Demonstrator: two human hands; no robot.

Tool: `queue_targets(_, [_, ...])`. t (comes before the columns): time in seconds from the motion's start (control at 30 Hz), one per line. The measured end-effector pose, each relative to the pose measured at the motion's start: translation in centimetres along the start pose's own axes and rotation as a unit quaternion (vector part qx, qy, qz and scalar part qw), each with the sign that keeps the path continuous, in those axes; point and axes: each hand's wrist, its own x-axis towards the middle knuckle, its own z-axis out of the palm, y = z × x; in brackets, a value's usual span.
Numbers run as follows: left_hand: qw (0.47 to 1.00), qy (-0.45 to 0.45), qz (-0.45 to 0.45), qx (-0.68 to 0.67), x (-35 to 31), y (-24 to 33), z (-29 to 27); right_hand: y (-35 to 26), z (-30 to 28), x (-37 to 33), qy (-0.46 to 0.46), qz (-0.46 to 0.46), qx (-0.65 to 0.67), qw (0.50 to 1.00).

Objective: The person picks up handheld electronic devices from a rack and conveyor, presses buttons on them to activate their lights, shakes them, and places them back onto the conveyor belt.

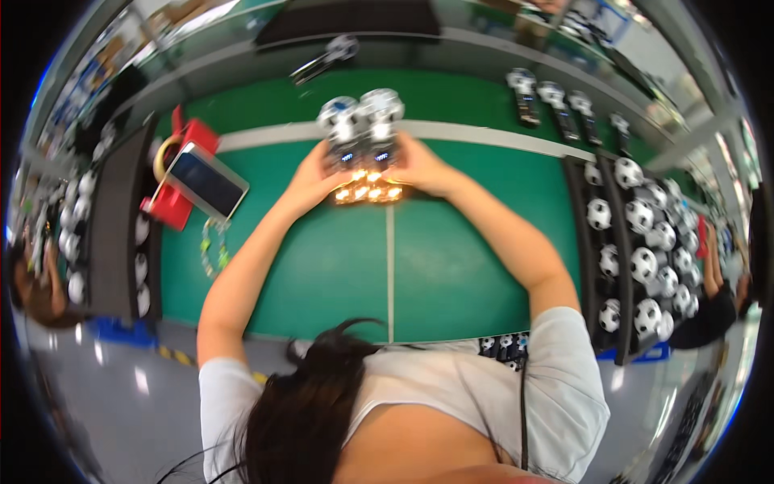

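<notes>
Side by side at the middle of the table's far half are two handheld devices with black-and-white soccer-ball heads, a left device (339,119) and a right device (381,110). My left hand (312,177) is closed round the left one. Round the right one my right hand (425,168) is closed in the same way. Both dark bodies carry a small lit display. Several bright orange lights (368,192) glow at their near ends, between my thumbs. Blur and glare hide the finer details, and my fingers behind the bodies are partly hidden.
On the left lie a phone (205,181), a red tape dispenser (172,206) and a beaded strap (206,248). Another soccer-ball device (326,60) rests at the back; several more (526,97) stand back right. Dark racks flank the green table (476,266), the right rack (621,266) holding many balls.
</notes>
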Motion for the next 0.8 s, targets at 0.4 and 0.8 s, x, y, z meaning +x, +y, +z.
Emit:
queue_targets(0.4, [0.999,-0.020,-0.017,-0.029,-0.8,0.2,-0.8,-1.0,1.4,-0.1,-0.020,0.028,0.118,0.992])
queue_targets(0.8, [0.997,-0.041,-0.022,-0.054,-0.5,0.3,-0.8,-0.5,1.2,0.2,-0.007,0.018,0.102,0.995])
